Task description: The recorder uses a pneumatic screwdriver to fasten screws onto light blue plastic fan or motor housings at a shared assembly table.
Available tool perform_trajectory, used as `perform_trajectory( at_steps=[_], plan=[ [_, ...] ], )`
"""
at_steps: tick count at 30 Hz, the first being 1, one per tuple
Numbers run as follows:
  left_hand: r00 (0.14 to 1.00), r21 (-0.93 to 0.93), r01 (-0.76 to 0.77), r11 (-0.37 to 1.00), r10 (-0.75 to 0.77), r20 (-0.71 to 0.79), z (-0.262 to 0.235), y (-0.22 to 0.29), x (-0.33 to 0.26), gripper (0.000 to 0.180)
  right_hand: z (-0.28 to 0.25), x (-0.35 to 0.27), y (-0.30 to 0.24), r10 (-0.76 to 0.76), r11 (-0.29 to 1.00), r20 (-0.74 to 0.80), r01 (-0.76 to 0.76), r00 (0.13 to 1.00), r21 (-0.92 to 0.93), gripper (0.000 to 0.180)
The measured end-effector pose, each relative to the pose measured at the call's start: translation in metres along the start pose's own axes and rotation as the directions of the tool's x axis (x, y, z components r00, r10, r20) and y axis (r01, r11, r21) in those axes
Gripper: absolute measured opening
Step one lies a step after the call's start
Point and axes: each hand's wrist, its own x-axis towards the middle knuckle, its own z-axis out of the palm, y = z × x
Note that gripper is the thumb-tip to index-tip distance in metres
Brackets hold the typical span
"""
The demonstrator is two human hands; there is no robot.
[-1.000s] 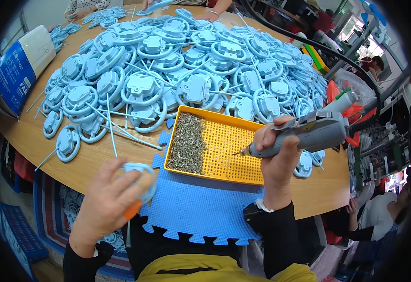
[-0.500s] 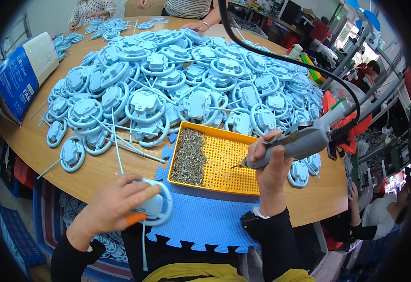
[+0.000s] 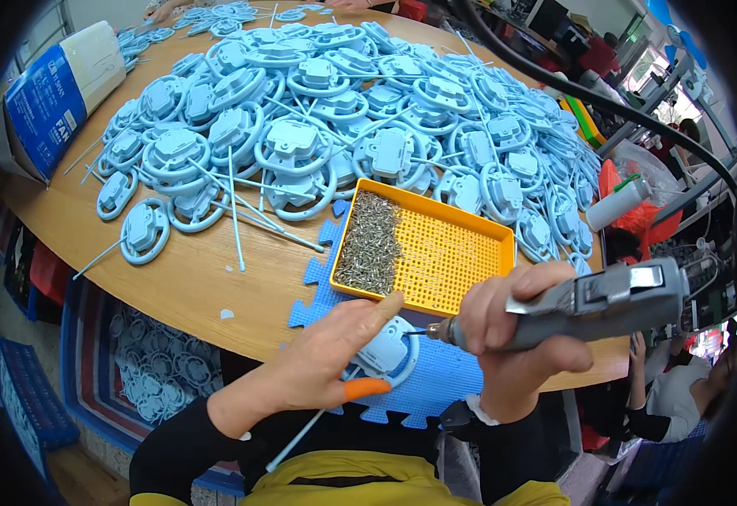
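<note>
My left hand, with an orange cover on one finger, grips a light-blue plastic ring-shaped part over the blue foam mat. A thin stalk from the part points toward me. My right hand is wrapped round a grey electric screwdriver, held nearly level. Its bit reaches the right side of the part's raised middle; whether a screw sits there is too small to tell. Just beyond my hands, a yellow perforated tray holds small metal screws, heaped at its left end.
A large pile of similar light-blue parts covers the table's far side. At left stands a blue-and-white carton. A black cable arches across the upper right. More parts lie in a striped container below the table's left edge.
My left hand has brought the part rightward, to the front of the tray. The screwdriver's bit has gone from above the tray to the part. The view has shifted too.
</note>
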Motion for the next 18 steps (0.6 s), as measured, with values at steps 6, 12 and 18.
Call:
perform_trajectory(
  at_steps=[6,12,18],
  plan=[
    [0.998,0.059,-0.035,0.998,0.038,-0.047,0.011,-0.007,0.0,0.088,0.016,-0.007,0.008,0.2,0.98,-0.04,-0.199,0.979,0.012,0.07],
    [0.996,0.06,-0.051,0.997,0.055,-0.071,0.012,-0.007,-0.001,0.086,0.019,-0.006,0.012,0.256,0.966,-0.034,-0.256,0.966,-0.018,0.068],
    [0.995,0.043,-0.037,0.998,0.04,-0.092,0.014,-0.005,-0.004,0.085,0.024,-0.004,0.013,0.304,0.95,0.03,-0.301,0.952,-0.08,0.065]
  ],
)
